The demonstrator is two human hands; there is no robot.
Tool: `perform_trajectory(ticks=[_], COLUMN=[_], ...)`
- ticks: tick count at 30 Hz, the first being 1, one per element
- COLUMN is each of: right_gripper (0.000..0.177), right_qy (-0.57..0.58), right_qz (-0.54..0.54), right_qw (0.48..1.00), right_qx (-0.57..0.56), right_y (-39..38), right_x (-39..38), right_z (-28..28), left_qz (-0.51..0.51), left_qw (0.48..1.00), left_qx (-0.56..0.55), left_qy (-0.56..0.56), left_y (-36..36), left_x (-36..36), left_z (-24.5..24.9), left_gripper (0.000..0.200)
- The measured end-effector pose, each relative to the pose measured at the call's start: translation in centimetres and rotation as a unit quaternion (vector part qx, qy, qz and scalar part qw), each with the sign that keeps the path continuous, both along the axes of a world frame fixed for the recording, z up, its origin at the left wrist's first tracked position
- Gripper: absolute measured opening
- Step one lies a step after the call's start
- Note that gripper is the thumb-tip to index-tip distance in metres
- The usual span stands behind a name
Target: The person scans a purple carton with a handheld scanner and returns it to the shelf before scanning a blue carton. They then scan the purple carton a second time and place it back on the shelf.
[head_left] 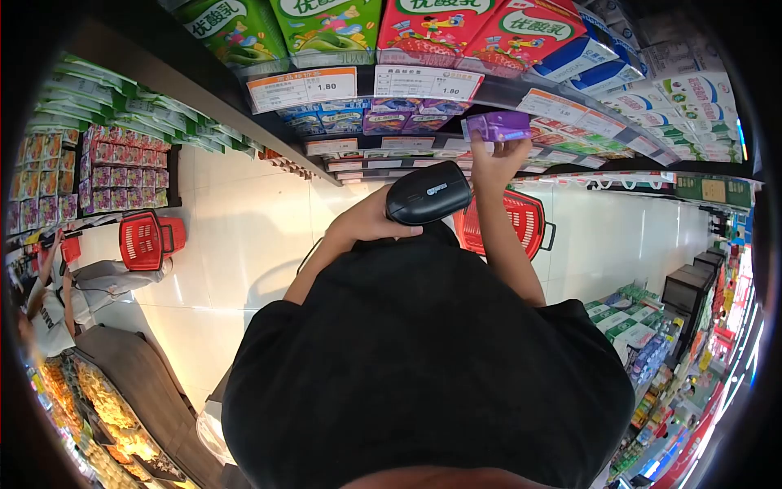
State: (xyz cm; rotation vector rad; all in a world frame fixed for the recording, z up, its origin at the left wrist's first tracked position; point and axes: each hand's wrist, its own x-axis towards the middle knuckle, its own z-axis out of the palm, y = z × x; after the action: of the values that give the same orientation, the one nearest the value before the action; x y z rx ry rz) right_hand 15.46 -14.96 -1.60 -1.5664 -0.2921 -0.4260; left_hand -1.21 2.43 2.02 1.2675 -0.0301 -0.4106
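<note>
My left hand (368, 222) grips a black handheld barcode scanner (427, 193), held in front of my chest with its head pointing toward the shelf. My right hand (494, 160) is raised higher and holds a small purple drink carton (498, 125) by its lower edge, just in front of the shelf rail with white price tags (427, 82). The scanner sits a little below and left of the carton, apart from it. My black shirt fills the lower middle of the view.
Shelves carry green (326, 24), red (476, 28) and blue-white drink cartons (582, 57). One red shopping basket (521, 218) stands on the white floor behind my right arm, another (149, 240) at left. A person (57, 306) crouches at far left beside snack displays.
</note>
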Motion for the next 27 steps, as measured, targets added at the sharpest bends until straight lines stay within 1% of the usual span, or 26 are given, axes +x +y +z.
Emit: perform_trajectory(ticks=[1,2,3,4,5,6,8,9,10,11,12,13,14,15,17,18,19,21,22,23,25,26,27], right_gripper=[0.062,0.053,0.053,0.048,0.044,0.044,0.034,0.033,0.028,0.028,0.027,0.026,0.028,0.028,0.033,0.043,0.043,0.038,0.048,0.048,0.057,0.057,0.062], right_qy=[0.048,0.068,0.069,0.178,0.282,0.283,0.389,0.439,0.438,0.438,0.404,0.368,0.347,0.346,0.368,0.367,0.367,0.358,0.347,0.348,0.316,0.316,0.306], right_qz=[-0.003,0.008,0.006,0.063,0.117,0.114,0.161,0.184,0.191,0.188,0.179,0.169,0.146,0.145,0.074,0.069,0.071,0.036,0.030,0.032,0.006,0.008,0.011], right_qw=[0.997,0.995,0.995,0.961,0.895,0.895,0.833,0.796,0.785,0.785,0.819,0.851,0.867,0.867,0.883,0.881,0.881,0.895,0.898,0.898,0.927,0.927,0.931], right_qx=[0.059,0.076,0.076,0.203,0.325,0.325,0.359,0.375,0.394,0.396,0.366,0.335,0.327,0.328,0.280,0.291,0.291,0.264,0.268,0.267,0.202,0.202,0.199], right_y=[-0.2,-0.5,-1.1,-1.9,-2.4,-2.6,-2.9,-2.9,-2.7,-2.6,-2.4,-2.2,-2.1,-2.1,-2.0,-1.9,-1.9,-1.9,-1.7,-1.7,-1.6,-1.4,-1.2], right_x=[-0.8,-1.7,-2.2,-2.5,-2.9,-3.3,-3.9,-4.2,-4.4,-4.5,-4.4,-4.3,-4.2,-4.1,-3.7,-3.5,-3.3,-3.2,-3.3,-3.3,-3.3,-3.3,-3.4], right_z=[0.8,1.6,1.7,1.8,1.9,1.9,1.9,1.9,2.2,2.0,1.8,1.8,1.9,2.2,2.6,3.0,2.8,2.7,3.0,3.0,3.1,3.3,3.7], left_qz=[0.008,0.017,0.014,0.014,0.013,0.010,0.010,0.006,0.001,-0.004,-0.006,0.013,0.033,0.031,0.047,0.030,0.032,0.042,0.046,0.039,0.033,0.037,0.040], left_qw=[1.000,1.000,1.000,1.000,1.000,1.000,1.000,1.000,1.000,1.000,1.000,1.000,0.998,0.998,0.992,0.993,0.993,0.996,0.995,0.996,0.996,0.995,0.995], left_qx=[0.000,0.001,0.001,0.003,0.004,0.004,0.000,0.000,-0.002,-0.005,-0.005,0.023,0.052,0.052,0.118,0.107,0.108,0.082,0.082,0.084,0.086,0.088,0.090], left_qy=[0.008,0.015,0.016,0.017,0.019,0.021,0.014,0.014,0.007,-0.001,0.000,-0.005,-0.011,-0.011,0.028,0.031,0.031,0.018,0.019,0.015,0.009,0.010,0.012], left_y=[0.0,0.0,0.0,0.1,0.0,0.0,-0.1,-0.2,-0.2,-0.3,-0.6,-0.9,-1.2,-1.3,-1.4,-1.2,-1.1,-1.1,-1.1,-1.1,-1.1,-1.1,-1.2], left_x=[0.0,0.1,0.2,0.2,0.2,0.2,0.5,0.6,0.7,0.8,1.0,1.3,1.6,1.8,2.1,2.2,2.1,1.6,1.5,1.4,1.5,1.4,1.4], left_z=[0.1,0.1,0.2,0.3,0.3,0.2,-0.1,-0.1,0.1,0.2,0.5,0.7,0.8,0.8,0.3,0.2,0.3,0.6,0.7,0.8,0.9,1.0,1.0], left_gripper=[0.077,0.077,0.077,0.077,0.077,0.077,0.077,0.077,0.074,0.072,0.072,0.067,0.063,0.063,0.060,0.063,0.063,0.066,0.066,0.067,0.068,0.068,0.067])
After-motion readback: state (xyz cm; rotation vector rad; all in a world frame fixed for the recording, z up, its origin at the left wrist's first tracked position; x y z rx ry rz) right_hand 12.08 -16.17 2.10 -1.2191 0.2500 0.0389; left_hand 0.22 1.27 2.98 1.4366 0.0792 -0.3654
